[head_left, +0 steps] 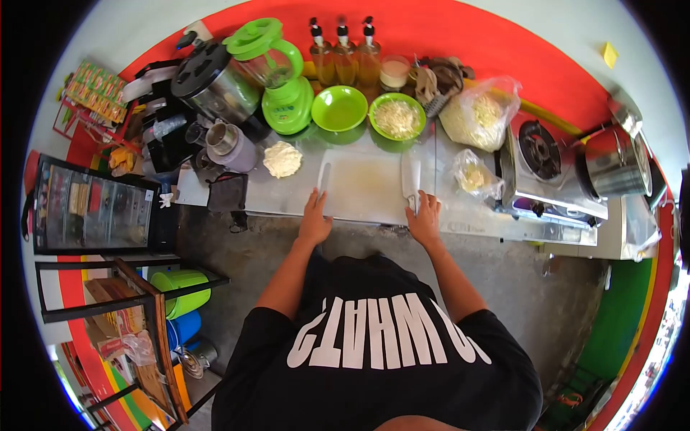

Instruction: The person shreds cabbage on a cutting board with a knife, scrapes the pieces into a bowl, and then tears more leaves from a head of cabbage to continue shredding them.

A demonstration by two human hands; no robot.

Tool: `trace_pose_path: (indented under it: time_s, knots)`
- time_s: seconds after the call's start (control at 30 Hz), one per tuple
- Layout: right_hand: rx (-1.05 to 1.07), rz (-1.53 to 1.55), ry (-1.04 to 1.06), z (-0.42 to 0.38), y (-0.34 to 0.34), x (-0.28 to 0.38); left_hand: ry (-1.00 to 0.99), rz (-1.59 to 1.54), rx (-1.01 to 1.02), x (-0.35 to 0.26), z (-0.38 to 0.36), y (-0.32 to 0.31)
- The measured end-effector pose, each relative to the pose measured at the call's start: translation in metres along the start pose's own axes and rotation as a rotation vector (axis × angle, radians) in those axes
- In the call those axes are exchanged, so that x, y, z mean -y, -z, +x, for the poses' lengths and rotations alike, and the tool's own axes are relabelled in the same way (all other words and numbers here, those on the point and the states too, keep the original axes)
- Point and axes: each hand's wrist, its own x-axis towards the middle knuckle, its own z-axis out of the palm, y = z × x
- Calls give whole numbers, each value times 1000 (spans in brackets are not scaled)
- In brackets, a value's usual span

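Note:
A white cutting board [359, 183] lies on the metal counter in front of me. My left hand [315, 221] rests at its lower left corner, fingers stretched and holding nothing. A broad-bladed knife [410, 176] lies along the board's right side, its handle towards me. Around that handle, my right hand [425, 217] has its thumb on one side and its fingers on the other. Left of the board sits a pale mound of dough-like food [282, 159]. Behind the board stand a green bowl [339, 109] and another green bowl [374, 113] filled with pale shreds.
A green blender [287, 100] and a large steel pot [215, 82] stand at the back left. Pump bottles [346, 61] line the red wall. To the right are a bag of shreds [478, 118], a smaller bag [474, 176] and a gas stove [546, 169].

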Motion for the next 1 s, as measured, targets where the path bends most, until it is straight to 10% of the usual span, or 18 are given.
trace_pose_path:
  time_s: [0.73, 1.0]
  knots:
    - [543, 141, 421, 165, -158, 241, 206, -635, -235, 129, 84, 112]
    - [480, 119, 108, 167, -223, 240, 245, -546, -145, 136, 114, 114]
